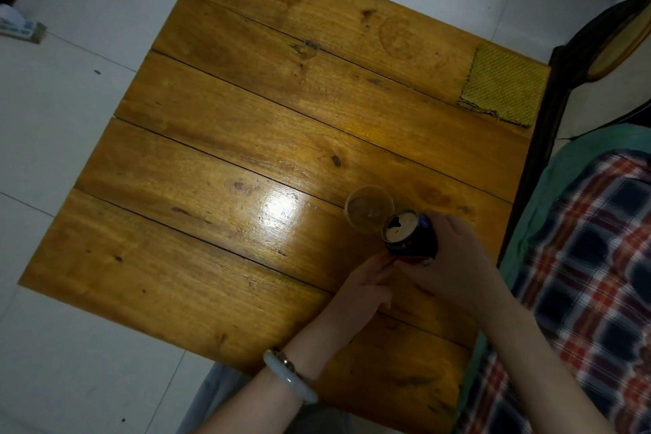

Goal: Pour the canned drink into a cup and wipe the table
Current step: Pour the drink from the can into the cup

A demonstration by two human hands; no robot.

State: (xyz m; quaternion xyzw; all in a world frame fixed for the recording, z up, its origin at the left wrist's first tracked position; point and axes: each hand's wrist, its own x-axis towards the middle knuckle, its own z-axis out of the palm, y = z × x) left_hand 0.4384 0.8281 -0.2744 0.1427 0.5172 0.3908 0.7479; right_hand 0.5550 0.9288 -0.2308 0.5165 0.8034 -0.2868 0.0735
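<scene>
- Count on the wooden table (pixel 246 137): one can (pixel 410 236), one cup (pixel 368 213), one cloth (pixel 503 84). Also two hands and one bangle (pixel 289 377).
- Can: dark blue, tipped toward the cup, opened top right up against the cup's rim, over the table's right side.
- Cup: clear, upright on the table, looks to have some brownish drink inside, hard to say how much.
- Right hand (pixel 454 257): wrapped round the can's body from the right, fingers curled tight on it, holding it at a tilt.
- Left hand (pixel 359 289): loose, fingers mostly straight, tips reaching up to the can's lower end; real contact hard to make out. Bangle on that wrist.
- Cloth: yellow-green woven square, flat at the far right corner, well apart from cup and can, untouched.
- Off to the right: plaid fabric (pixel 581 275). White tiled floor (pixel 70 116) around the table.
</scene>
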